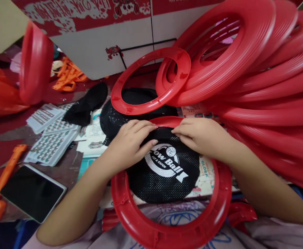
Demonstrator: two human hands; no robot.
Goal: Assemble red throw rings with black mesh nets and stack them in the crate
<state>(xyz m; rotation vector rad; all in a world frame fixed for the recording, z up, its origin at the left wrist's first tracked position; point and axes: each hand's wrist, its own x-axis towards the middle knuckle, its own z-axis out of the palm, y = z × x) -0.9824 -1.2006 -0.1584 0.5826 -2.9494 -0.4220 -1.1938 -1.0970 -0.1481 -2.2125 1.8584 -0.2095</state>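
A red plastic ring (172, 224) lies in front of me, and a black mesh cloth (164, 169) with a white printed logo is draped over its far part. My left hand (130, 141) and my right hand (200, 135) both rest on the ring's far rim, fingers curled and pressing the edge of the mesh against the red rim. Their fingertips nearly meet in the middle. Behind them lies a pile of more black mesh (130, 110) with a second red ring (151, 81) leaning on it.
A tall slanted stack of red rings (257, 79) fills the right side. At left lie a dark tablet (32, 192), trays of small button cells (50, 141), orange plastic parts (68, 74), a black cloth (86, 103) and another red ring (34, 64) standing upright.
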